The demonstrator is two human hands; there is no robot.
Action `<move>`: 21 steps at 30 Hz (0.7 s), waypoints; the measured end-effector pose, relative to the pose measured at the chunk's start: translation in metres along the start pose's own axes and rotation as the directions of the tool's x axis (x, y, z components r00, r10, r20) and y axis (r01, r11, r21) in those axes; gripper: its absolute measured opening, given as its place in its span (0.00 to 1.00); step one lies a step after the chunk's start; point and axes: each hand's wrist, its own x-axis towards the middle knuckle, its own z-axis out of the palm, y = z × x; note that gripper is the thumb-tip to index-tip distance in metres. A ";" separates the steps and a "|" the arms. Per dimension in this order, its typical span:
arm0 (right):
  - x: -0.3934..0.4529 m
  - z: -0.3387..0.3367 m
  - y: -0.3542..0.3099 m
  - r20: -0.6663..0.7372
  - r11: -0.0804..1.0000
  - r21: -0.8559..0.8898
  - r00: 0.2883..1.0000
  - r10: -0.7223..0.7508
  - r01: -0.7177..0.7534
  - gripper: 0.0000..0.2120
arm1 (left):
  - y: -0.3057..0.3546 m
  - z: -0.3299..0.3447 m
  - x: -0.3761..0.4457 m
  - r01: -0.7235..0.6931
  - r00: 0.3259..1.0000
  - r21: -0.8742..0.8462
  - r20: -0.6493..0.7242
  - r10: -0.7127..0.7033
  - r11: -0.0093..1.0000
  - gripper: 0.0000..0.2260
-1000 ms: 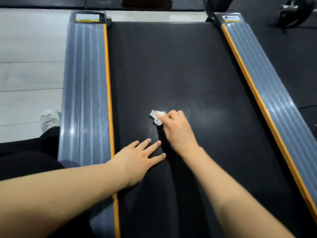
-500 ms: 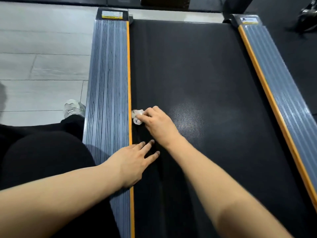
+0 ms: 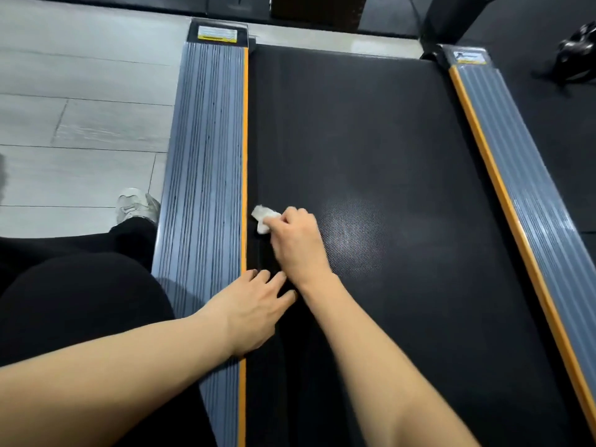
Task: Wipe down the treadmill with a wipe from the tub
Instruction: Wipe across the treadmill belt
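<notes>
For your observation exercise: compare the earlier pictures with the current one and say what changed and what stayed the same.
The right hand slid the wipe leftward across the belt, from mid-belt to the orange strip at its left edge. Nothing was picked up or released. The left hand stayed flat, braced near that strip.

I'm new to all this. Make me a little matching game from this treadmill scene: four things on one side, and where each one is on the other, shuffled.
Things:
1. wipe
2. left hand
3. shoe
4. yellow label

Places:
A. on the pale floor beside the treadmill
B. at the far end of the left side rail
C. flat, across the orange strip and the belt edge
D. pinched by the right hand on the belt's left edge

Pairs: 1-D, 2-C, 3-A, 4-B
</notes>
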 end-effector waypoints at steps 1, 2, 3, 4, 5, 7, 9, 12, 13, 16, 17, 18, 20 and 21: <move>0.005 -0.004 0.009 0.030 0.995 0.039 0.995 -0.090 0.089 0.10 | 0.000 0.000 -0.001 -0.005 1.000 -0.006 0.016 0.005 1.000 0.25; 0.009 -0.009 0.027 0.023 0.991 0.014 0.990 -0.136 0.136 0.10 | 0.000 -0.003 -0.001 -0.008 1.000 -0.007 0.022 0.008 1.000 0.25; 0.012 -0.013 0.050 -0.003 0.992 -0.061 0.994 -0.112 0.112 0.10 | 0.000 -0.006 -0.001 -0.005 1.000 -0.007 0.007 0.005 1.000 0.23; 0.014 -0.020 0.078 -0.046 0.988 -0.154 0.999 -0.016 0.009 0.09 | 0.001 -0.008 0.000 -0.001 1.000 -0.014 -0.019 0.001 1.000 0.21; 0.013 -0.029 0.106 -0.100 0.960 -0.241 0.987 0.122 -0.143 0.08 | 0.001 -0.009 0.001 0.005 0.999 -0.030 -0.041 -0.006 1.000 0.20; 0.001 -0.049 0.151 -0.167 0.858 -0.300 0.908 0.383 -0.417 0.09 | 0.001 -0.011 0.003 0.019 0.998 -0.063 -0.054 -0.023 0.998 0.19; -0.007 -0.054 0.161 -0.176 0.795 -0.253 0.834 0.523 -0.551 0.09 | -0.004 -0.009 0.007 0.041 0.996 -0.088 -0.071 -0.047 0.995 0.21; 0.005 -0.032 0.111 -0.143 0.881 -0.141 0.889 0.434 -0.452 0.12 | -0.010 -0.008 0.011 0.091 0.991 -0.130 -0.089 -0.103 0.987 0.27; 0.009 -0.021 0.083 -0.089 0.942 -0.067 0.942 0.323 -0.329 0.12 | -0.011 -0.006 0.012 0.100 0.989 -0.124 -0.094 -0.112 0.987 0.27; 0.012 -0.002 0.019 0.030 0.985 0.160 0.997 -0.064 0.059 0.13 | -0.013 0.000 0.013 0.069 0.995 -0.046 -0.066 -0.072 0.997 0.24; 0.011 -0.003 0.014 0.053 0.973 0.188 0.988 -0.146 0.134 0.13 | -0.013 0.002 0.012 0.058 0.997 -0.029 -0.048 -0.060 0.998 0.24; 0.010 -0.006 0.019 0.063 0.967 0.172 0.977 -0.202 0.188 0.13 | -0.014 0.003 0.011 0.052 0.998 -0.029 -0.029 -0.053 0.998 0.26; 0.005 -0.016 0.053 0.041 0.983 0.047 0.983 -0.181 0.180 0.10 | -0.014 0.001 0.010 0.058 0.998 -0.044 -0.013 -0.059 0.997 0.27; 0.001 -0.023 0.079 0.004 0.994 -0.048 0.995 -0.100 0.100 0.08 | -0.015 -0.001 0.010 0.058 0.998 -0.050 -0.027 -0.059 0.997 0.27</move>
